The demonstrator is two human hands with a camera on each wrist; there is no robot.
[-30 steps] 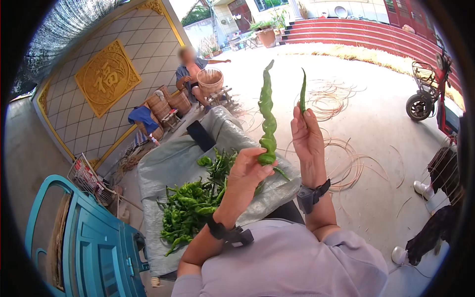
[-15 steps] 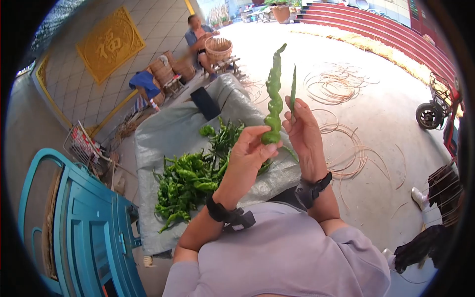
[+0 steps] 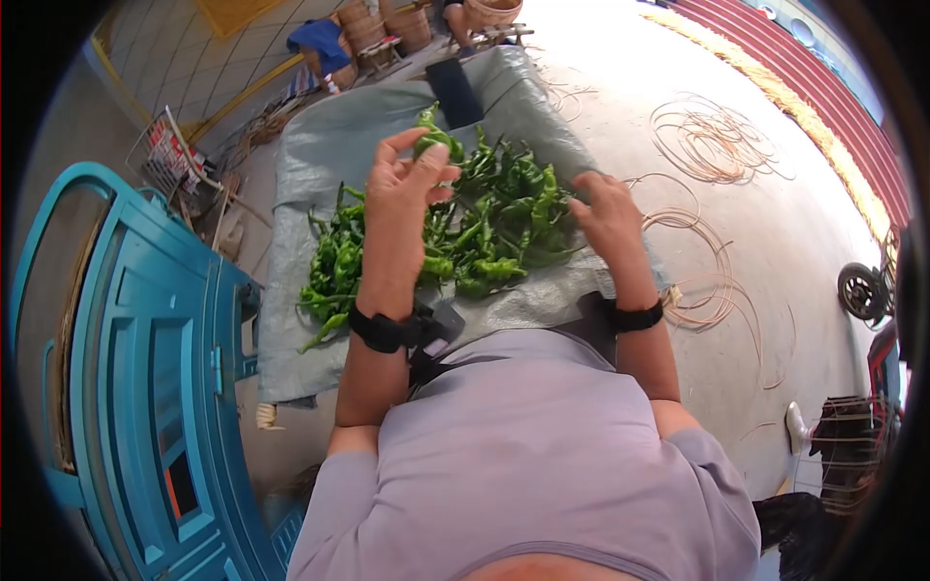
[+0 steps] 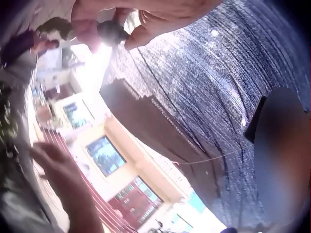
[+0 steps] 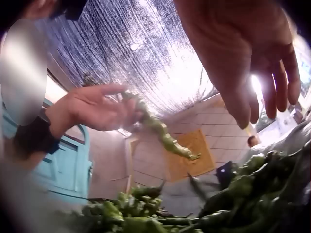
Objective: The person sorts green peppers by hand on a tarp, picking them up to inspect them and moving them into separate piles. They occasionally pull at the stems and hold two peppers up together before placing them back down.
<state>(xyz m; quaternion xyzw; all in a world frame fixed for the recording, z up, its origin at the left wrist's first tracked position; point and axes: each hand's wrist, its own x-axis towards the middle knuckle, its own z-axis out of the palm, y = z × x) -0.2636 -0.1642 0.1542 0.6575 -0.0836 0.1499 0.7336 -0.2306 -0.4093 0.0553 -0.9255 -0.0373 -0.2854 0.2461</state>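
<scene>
My left hand (image 3: 399, 198) is raised over the pile of peppers and pinches a long, twisted green chili pepper (image 3: 433, 126) by its thick end. From the right wrist view, this pepper (image 5: 167, 140) slants down away from the fingers. My right hand (image 3: 612, 218) hovers by the right side of the pile with its fingers loosely spread and nothing between them. Below it in the right wrist view, a thin dark green chili pepper (image 5: 198, 187) overlaps the heaped green chili peppers (image 5: 238, 194). The heap (image 3: 494, 242) lies on a grey plastic sheet (image 3: 310, 145).
A dark phone-like slab (image 3: 453, 92) lies at the sheet's far end. To the left stands a blue metal vehicle body (image 3: 145, 339). Coiled cane strips (image 3: 712, 145) lie on the floor at right. Woven baskets (image 3: 363, 29) and a seated person's legs are beyond the sheet.
Both hands have lowered and moved apart, the left still holding the twisted pepper. My right hand has let go of the small thin pepper. The head view has tilted downward.
</scene>
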